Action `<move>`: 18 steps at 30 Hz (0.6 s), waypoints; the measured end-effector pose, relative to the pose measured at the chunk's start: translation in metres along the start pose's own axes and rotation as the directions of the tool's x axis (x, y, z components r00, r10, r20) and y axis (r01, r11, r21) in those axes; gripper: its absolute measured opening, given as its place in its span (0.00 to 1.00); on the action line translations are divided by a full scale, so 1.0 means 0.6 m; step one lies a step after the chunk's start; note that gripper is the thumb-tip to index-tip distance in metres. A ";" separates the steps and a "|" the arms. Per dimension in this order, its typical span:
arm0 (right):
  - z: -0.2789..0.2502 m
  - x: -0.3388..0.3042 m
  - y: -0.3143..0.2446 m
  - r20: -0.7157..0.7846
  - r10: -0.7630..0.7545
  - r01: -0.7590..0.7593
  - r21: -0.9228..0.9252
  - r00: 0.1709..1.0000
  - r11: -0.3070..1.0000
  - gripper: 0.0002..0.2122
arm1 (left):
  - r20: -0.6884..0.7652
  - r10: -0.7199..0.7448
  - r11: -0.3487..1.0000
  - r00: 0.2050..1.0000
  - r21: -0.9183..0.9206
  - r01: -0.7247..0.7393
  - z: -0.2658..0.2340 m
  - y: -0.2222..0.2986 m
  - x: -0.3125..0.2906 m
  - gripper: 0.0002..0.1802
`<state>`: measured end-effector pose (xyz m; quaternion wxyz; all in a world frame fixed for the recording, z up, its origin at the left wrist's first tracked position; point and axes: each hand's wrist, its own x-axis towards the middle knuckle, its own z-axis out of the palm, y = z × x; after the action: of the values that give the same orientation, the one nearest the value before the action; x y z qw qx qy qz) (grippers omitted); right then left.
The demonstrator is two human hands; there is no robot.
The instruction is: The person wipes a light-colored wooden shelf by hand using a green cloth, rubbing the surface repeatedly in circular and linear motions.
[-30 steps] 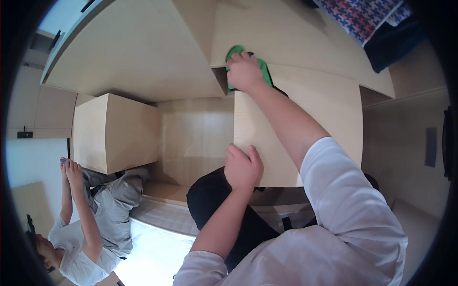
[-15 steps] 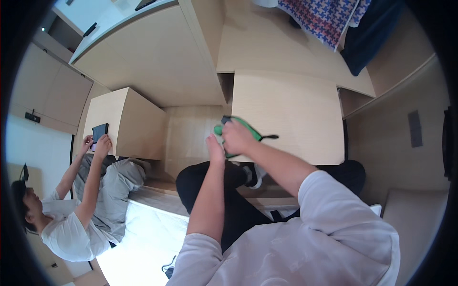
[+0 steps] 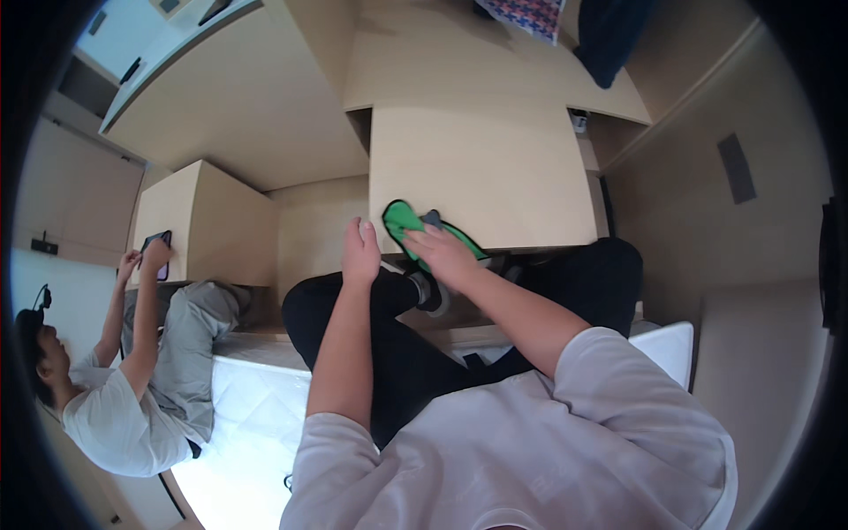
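Observation:
A green cloth [image 3: 400, 218] with black edging lies over the near left corner of the wooden table top [image 3: 481, 177], part of it drooping past the front edge. My right hand [image 3: 444, 256] has the cloth under its fingers, and a small grey bit of it sticks up beside the knuckles. My left hand [image 3: 360, 256] is held just left of the table corner, apart from the cloth. Nothing is in it; its thumb stands away from the fingers.
At left a seated person [image 3: 132, 389] handles a dark phone-like device [image 3: 157, 252] at a wooden box cabinet [image 3: 234, 216]. Patterned fabric [image 3: 528, 16] and dark cloth [image 3: 609, 40] lie at the far edge. A white mattress [image 3: 252, 406] is behind my left side; my black-trousered legs [image 3: 397, 344] are below the table.
The cloth, bunched between both hands before, is now spread over the table corner. My left hand has drawn away to the left, and my view has shifted.

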<state>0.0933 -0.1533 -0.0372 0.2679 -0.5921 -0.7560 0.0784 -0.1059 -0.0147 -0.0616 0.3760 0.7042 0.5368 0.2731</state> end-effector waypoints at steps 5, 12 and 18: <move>-0.139 -0.142 0.101 0.120 0.233 -0.206 -0.205 0.965 0.957 0.28 | 0.077 -0.143 0.966 0.987 0.228 0.123 0.045 0.034 0.040 0.34; -0.233 -0.190 0.141 0.085 0.530 -0.494 -0.265 0.844 0.828 0.40 | -0.095 -0.245 0.816 0.965 0.517 0.258 0.091 0.171 0.072 0.32; -0.164 -0.070 0.122 0.183 0.511 -0.409 -0.405 0.840 0.818 0.38 | -0.114 -0.227 0.801 0.967 0.543 0.252 0.090 0.160 0.071 0.29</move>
<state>0.2113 -0.1913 0.0008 0.0200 -0.7790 -0.6202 0.0895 0.0014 0.0001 -0.0141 0.1760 0.7031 0.6852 0.0719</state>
